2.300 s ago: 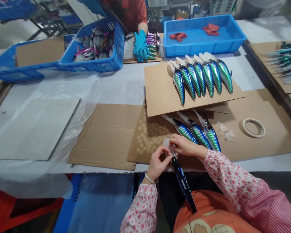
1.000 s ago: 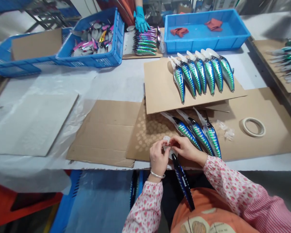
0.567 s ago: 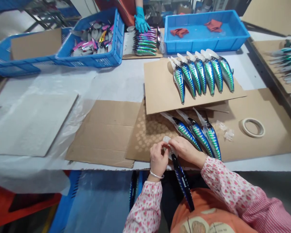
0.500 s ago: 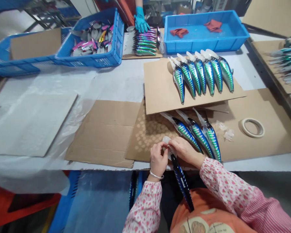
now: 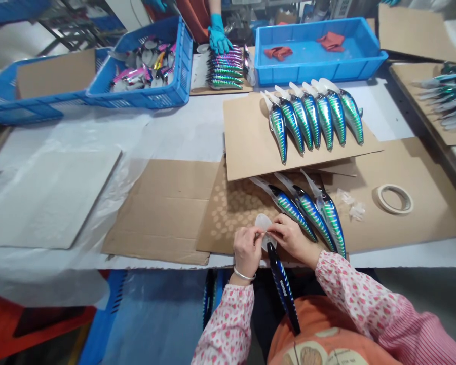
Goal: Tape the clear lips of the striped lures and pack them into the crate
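A dark blue striped fishing lure [image 5: 283, 289] points from my lap up to the table edge, its clear plastic lip [image 5: 262, 223] at the top. My left hand [image 5: 247, 251] and my right hand [image 5: 291, 237] both pinch the lure at the base of that lip, fingers closed. Just right of my right hand lie three blue-green lures [image 5: 311, 210] on brown cardboard [image 5: 231, 208]. Several more blue-green lures [image 5: 315, 119] lie in a row on a raised cardboard sheet [image 5: 251, 142].
A tape roll [image 5: 395, 198] and small clear scraps [image 5: 351, 203] lie to the right. Far side: a blue tray [image 5: 319, 61] with red cloths, blue baskets [image 5: 148, 96] with mixed lures, a co-worker's blue-gloved hand [image 5: 217, 38] on a lure stack [image 5: 226, 71]. More lures [image 5: 446, 96] lie far right.
My fingers have shifted slightly at the lip's base, which shows more now. The view has tilted a little. The co-worker's gloved hand drew back from the lure stack's middle to its far end.
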Demonstrator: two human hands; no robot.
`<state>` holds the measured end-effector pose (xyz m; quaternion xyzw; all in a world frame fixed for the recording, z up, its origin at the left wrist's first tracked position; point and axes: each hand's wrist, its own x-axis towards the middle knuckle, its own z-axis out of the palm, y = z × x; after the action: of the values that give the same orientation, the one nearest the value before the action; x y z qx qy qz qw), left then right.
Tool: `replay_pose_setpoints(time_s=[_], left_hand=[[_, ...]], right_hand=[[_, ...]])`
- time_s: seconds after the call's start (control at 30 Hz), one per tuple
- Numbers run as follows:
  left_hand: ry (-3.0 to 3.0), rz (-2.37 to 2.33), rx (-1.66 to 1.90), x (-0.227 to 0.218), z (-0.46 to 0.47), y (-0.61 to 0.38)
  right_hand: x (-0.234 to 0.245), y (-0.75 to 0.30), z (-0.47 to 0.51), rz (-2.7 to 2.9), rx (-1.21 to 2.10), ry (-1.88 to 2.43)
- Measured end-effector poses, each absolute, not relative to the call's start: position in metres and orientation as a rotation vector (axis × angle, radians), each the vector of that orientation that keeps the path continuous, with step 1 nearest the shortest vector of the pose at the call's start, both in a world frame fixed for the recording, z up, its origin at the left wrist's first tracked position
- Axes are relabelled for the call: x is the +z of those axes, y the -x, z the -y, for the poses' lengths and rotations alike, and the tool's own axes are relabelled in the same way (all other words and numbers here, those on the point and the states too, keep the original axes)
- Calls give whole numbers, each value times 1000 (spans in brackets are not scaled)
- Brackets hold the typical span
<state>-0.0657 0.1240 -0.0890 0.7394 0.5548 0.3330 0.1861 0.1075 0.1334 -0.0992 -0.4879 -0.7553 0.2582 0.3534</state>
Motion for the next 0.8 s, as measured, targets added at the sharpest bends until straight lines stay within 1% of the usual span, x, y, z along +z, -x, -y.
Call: replay_pose_setpoints(time_s=[0.13,0.3,0.5,0.67,0.8], left_hand=[[-2111,-1535,923,-83,-131,71],[-2105,-1374,772,-74,-138,77],[-1986,-1474,764,-78,-134,77],[-1838,-1595,820,-79,-121,64],[-1709,-1588,833,-78,-119,61]], right_hand=[[-94,-109,-134,2063,599,1236],[-92,-108,-133,1971,693,1215],[-90,-104,-132,1820,842,1274],[-86,-100,-130,1791,853,1325],[-86,-101,-130,1788,870,1323]])
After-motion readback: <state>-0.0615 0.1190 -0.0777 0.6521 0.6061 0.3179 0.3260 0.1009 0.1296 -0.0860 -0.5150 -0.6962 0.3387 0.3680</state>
